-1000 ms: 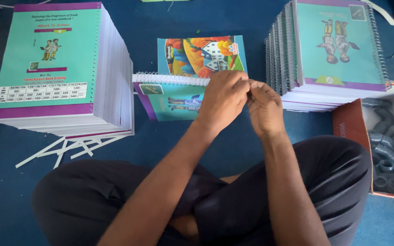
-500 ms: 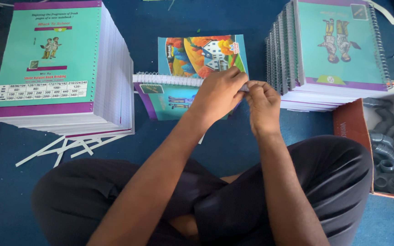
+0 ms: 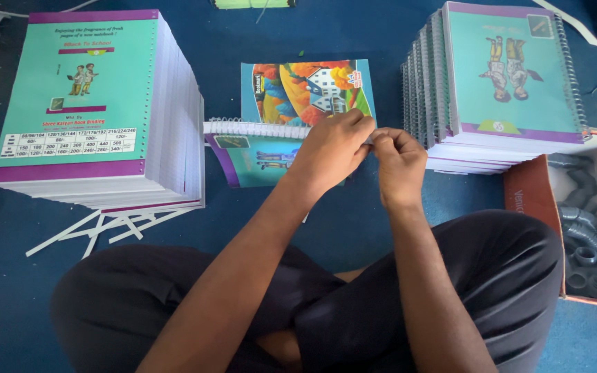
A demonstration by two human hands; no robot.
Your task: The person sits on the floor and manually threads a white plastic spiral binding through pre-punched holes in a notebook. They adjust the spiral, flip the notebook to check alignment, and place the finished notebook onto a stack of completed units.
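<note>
Both hands, left hand (image 3: 329,148) and right hand (image 3: 399,162), held a pinching grip on the white spiral coil (image 3: 257,128) of the open notebook (image 3: 291,121) on the blue floor (image 3: 354,228).

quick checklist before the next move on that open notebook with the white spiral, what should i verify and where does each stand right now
1. Both hands at the coil end: ok. The left hand and right hand meet at the right end of the white plastic spiral coil.
2. Coil seated along the binding edge: ok where it shows; the end under the fingers is hidden.
3. Open teal-and-purple covered notebook lies flat on the blue floor mat: ok.
4. Coil tip bent or trimmed: cannot tell, the fingers cover it.
5. Tall stack of unbound teal-covered pads stands apart from the notebook: ok.
6. Stack of finished spiral-bound notebooks sits close beside the right hand, not touching: ok.
</note>
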